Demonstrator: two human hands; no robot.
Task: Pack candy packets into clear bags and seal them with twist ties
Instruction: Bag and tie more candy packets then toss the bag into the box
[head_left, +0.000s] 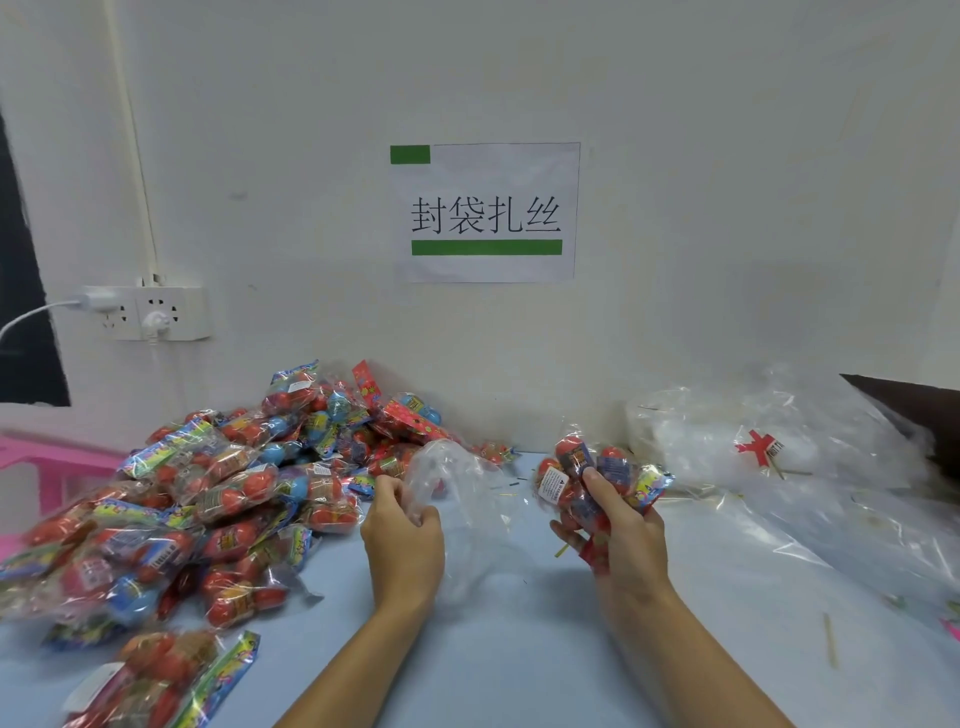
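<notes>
My left hand pinches the edge of a clear plastic bag that stands up in front of me on the pale blue table. To its right, my right hand grips a bunch of red and blue candy packets, held a little above the table. A big heap of the same candy packets covers the table's left side, right up to my left hand. A few thin gold twist ties lie loose on the right.
A pile of empty clear bags spreads over the right side against the white wall. A pink crate stands at the far left. A wall socket and a paper sign hang on the wall.
</notes>
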